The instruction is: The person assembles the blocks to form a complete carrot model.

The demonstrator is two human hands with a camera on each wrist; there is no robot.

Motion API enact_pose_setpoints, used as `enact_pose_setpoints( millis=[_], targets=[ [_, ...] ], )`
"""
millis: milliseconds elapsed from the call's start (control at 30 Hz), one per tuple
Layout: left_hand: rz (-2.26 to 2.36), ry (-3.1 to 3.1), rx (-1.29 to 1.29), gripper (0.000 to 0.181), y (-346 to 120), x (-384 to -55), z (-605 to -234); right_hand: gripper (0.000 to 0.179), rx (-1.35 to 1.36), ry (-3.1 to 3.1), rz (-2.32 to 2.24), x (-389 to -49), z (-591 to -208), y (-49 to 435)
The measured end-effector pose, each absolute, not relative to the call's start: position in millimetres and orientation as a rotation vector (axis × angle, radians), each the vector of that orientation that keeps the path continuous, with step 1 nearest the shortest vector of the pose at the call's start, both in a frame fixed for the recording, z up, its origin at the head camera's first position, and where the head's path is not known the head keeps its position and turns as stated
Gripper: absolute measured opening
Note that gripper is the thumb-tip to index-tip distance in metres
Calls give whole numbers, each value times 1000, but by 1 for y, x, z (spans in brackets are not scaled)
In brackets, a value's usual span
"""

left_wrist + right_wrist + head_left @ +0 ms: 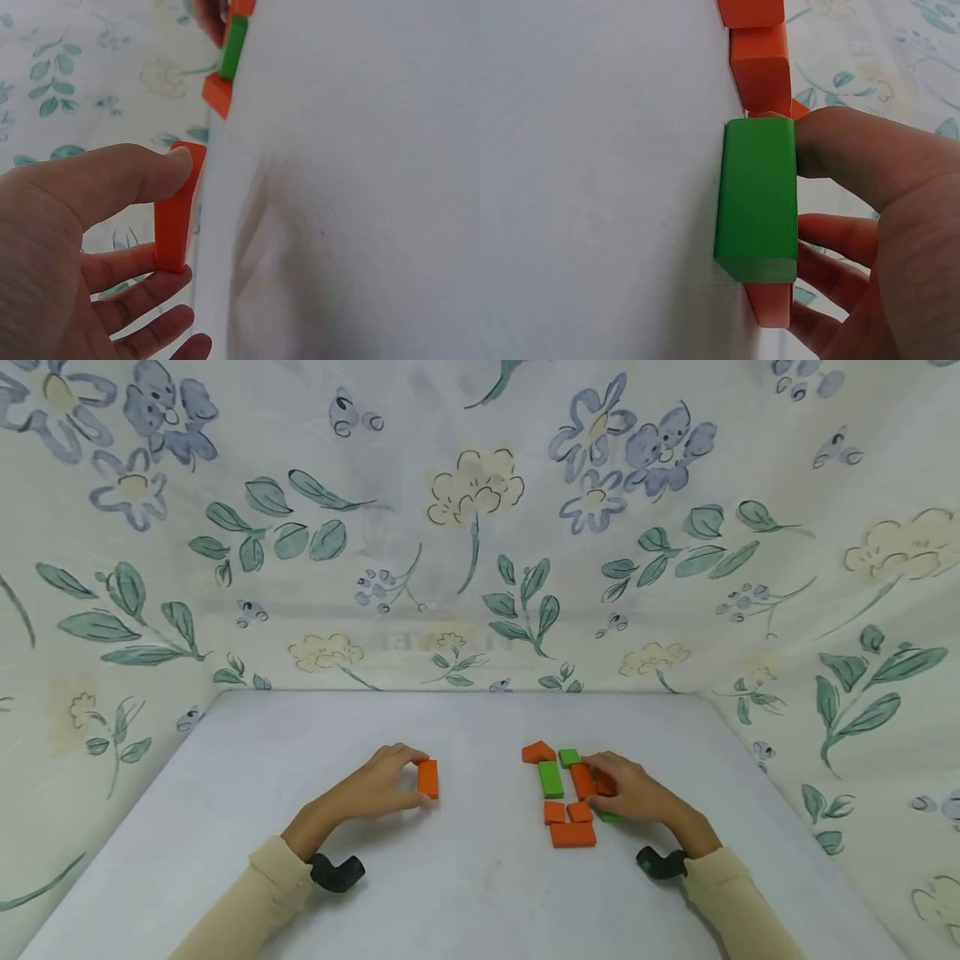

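Observation:
My left hand (386,783) pinches an orange rectangular block (427,779) by its two ends, thumb on one and fingertips on the other. In the left wrist view that block (178,210) stands between thumb and index finger, the other fingers spread. My right hand (633,789) reaches over the blocks at right, its thumb and fingers at the two ends of an orange block (582,782). Another orange block (606,783) lies partly hidden under this hand. A green block (757,195) sits close in front of the right thumb in the right wrist view.
Beside the right hand lie an orange angled block (538,752), a small green block (569,758), a longer green block (551,780), small orange blocks (554,812) and a wide orange block (573,835). A flowered cloth (480,568) rises behind the white table (480,893).

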State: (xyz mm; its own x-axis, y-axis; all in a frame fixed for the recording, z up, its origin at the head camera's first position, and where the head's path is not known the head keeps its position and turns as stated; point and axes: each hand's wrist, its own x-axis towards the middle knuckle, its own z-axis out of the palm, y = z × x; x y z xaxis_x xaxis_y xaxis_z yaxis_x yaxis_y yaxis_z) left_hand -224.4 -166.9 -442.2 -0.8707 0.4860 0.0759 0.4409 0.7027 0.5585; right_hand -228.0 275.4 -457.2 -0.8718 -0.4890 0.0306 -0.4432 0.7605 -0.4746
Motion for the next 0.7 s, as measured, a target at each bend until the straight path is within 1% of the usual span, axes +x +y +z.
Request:
enact_pose_setpoints(
  millis=[133,333,700],
  targets=[
    [914,2849,735,61,-181,-224,-457,63,-788,2867,-732,-228,-457,275],
    [932,2918,727,61,-182,-221,-481,64,-815,2871,-730,-225,-456,278],
    [917,3015,822,63,-182,-218,-484,59,-781,2875,-791,-228,-459,275]
  ],
)
